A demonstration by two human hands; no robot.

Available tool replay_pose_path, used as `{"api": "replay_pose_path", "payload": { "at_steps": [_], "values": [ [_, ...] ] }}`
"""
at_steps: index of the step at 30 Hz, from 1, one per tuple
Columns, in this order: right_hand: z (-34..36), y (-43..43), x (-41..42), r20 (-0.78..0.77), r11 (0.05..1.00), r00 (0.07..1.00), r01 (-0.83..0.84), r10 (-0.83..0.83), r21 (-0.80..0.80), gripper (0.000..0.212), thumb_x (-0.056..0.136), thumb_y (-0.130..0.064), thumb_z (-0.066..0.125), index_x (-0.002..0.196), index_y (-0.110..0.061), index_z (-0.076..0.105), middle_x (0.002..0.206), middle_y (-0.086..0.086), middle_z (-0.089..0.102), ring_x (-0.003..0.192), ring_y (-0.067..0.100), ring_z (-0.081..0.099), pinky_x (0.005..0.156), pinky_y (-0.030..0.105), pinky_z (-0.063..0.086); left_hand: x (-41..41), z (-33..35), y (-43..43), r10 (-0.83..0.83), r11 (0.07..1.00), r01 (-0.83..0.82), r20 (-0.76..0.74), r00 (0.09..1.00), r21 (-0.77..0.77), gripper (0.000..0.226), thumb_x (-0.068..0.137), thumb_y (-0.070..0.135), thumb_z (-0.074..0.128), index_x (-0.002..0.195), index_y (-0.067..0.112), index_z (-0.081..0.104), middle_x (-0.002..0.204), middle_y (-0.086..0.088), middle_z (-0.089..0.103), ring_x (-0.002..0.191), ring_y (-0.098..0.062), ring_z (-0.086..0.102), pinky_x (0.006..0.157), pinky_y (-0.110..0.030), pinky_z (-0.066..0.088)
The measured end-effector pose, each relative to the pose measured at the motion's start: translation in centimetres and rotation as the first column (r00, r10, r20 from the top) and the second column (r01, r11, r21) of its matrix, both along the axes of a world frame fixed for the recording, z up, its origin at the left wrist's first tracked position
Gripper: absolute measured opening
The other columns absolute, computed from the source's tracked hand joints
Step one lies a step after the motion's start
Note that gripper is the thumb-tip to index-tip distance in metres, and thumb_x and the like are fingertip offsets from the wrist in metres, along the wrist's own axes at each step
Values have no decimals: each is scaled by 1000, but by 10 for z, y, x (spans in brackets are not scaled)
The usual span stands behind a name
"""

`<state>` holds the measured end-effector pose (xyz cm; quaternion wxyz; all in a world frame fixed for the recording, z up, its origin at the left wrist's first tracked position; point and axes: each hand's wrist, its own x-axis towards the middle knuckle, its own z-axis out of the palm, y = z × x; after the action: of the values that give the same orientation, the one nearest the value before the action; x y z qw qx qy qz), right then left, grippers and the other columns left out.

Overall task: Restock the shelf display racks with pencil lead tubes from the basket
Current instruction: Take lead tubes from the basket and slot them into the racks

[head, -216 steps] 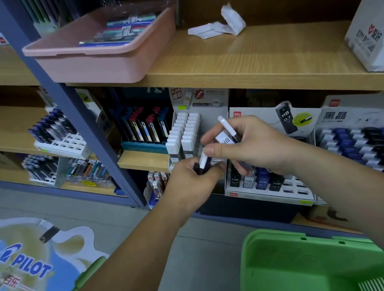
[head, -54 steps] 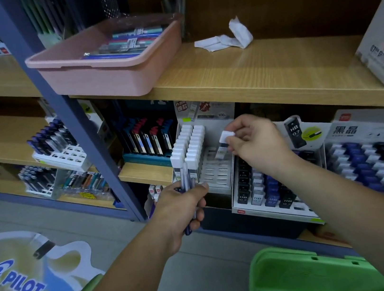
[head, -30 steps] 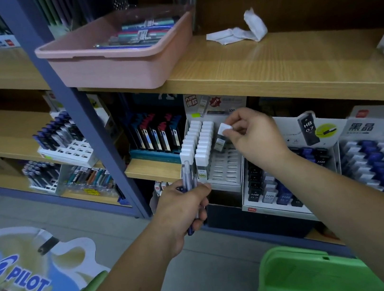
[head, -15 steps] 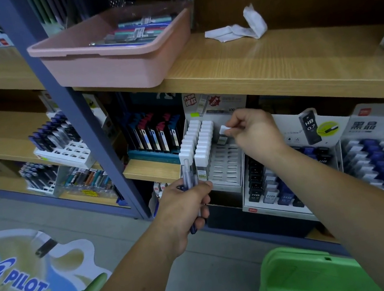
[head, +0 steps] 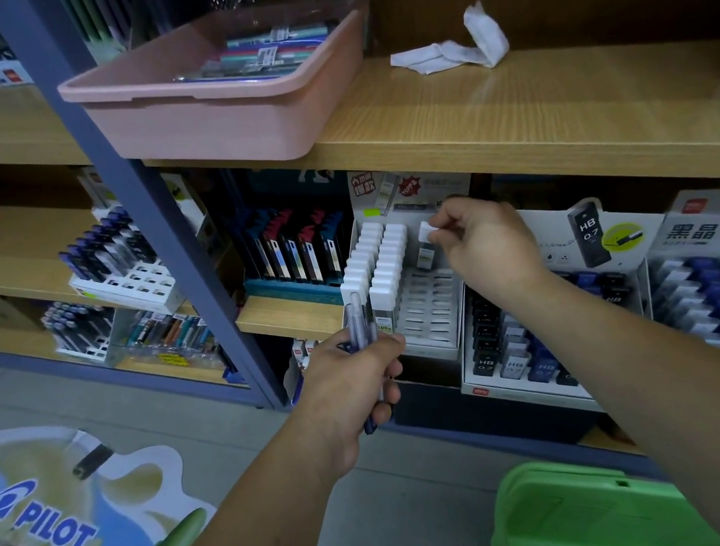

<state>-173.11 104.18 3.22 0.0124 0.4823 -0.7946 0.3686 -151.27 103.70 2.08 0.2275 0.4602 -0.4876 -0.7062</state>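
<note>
Shelf board point(head: 514, 128) overhangs the white rack point(head: 432, 313), where our right hand point(head: 492, 248) pinches a white-capped lead tube point(head: 426, 246) above bare slots. Our left hand point(head: 348, 396), at seven o'clock, grips slim tubes point(head: 358, 319), possibly pens, masking the front row. At five o'clock sits the green basket point(head: 573, 521).

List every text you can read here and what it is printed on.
"PILOT": floor poster.
"HB 0.7": tube pictured on the display card.
"黑晶": white display box.
"100": front lead tube in the white rack.
Header card: print too small to read.
</note>
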Motion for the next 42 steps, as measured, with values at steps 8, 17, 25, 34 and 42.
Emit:
{"api": "replay_pose_path", "payload": {
  "at_steps": [8,17,25,34,42],
  "values": [
    [3,-9,8,244,998,970,20,-7,-51,23,95,-20,69,85,-40,71,85,-15,71,81,18,69,75,47,61,1,-1,1,-4,1000,4,8,1000,1,13,94,18,74,101,10,67,73,-7,61,52,-15,50,41,-26,33],
    [10,-7,1,24,994,999,27,-29,109,19,95,-9,57,98,-20,72,93,1,73,90,27,64,80,38,56,2,5,4,-40,999,41,-21,999,33,13,93,18,75,102,11,69,78,-8,62,54,-17,51,44,-26,33],
    [10,-4,1,-142,981,989,-5,33,193,22,100,-18,57,113,-26,74,107,5,73,100,31,65,81,37,54,4,8,3,-37,998,39,-28,999,51,18,93,18,75,108,9,69,79,-7,62,57,-16,52,44,-26,35],
    [27,11,11,-219,918,964,-54,150,392,29,101,-29,51,126,-26,66,139,2,53,117,25,58,89,39,53,4,25,10,-129,985,139,-99,987,104,34,92,17,77,118,3,60,85,-10,67,59,-16,55,45,-25,37],
    [84,88,61,737,887,619,-458,271,59,33,98,-46,63,107,-17,77,100,11,76,75,24,69,70,36,60,10,57,38,-300,943,321,-190,935,88,36,91,24,78,121,8,65,87,-9,69,69,-19,65,47,-23,36]
  ]
}}
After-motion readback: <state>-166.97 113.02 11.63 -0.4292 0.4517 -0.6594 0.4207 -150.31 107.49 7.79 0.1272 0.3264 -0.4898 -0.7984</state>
